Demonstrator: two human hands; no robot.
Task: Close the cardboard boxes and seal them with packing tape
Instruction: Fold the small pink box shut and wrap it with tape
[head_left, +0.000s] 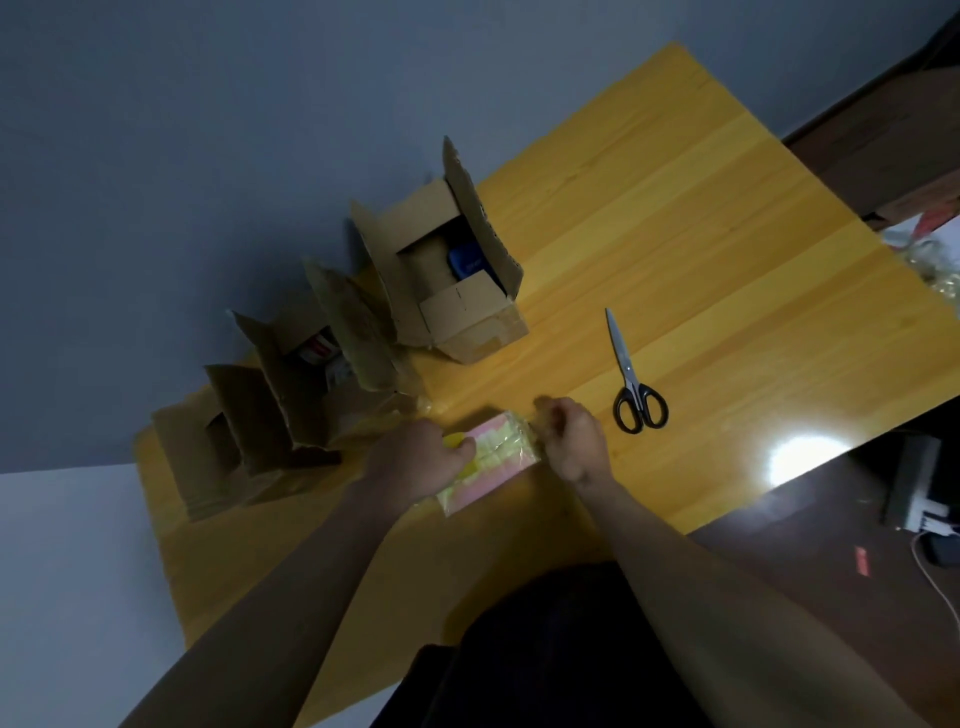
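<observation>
left hand (415, 457) pressed down on the near end of a small pink-and-yellow package (491, 467) wrapped in clear film, thumb against a yellow bit at its edge; right hand (574, 441) at the far end, fingers curled and seemingly pinching the film or a strip of clear tape, though too blurred to say which. both hands close together, clamped on the same package, flat on the yellow wooden table (701, 260). black-handled scissors (636, 379) lying closed just to the right, near but not touching. no roll of packing tape clearly visible anywhere. further out to the left, three cardboard boxes along the table's edge, all with flaps up: the far box (457, 291) open with a blue object inside, the middle box (322, 374) open with something red and white inside, the near box (208, 457) at the corner. none closed or sealed yet, so task likely at its very start. risks from here: film or tape folding back and sticking to itself if pulled slack; package sliding if left-hand pressure eases; near box tipping off the corner if nudged by an elbow; a flap catching when the package goes in.
</observation>
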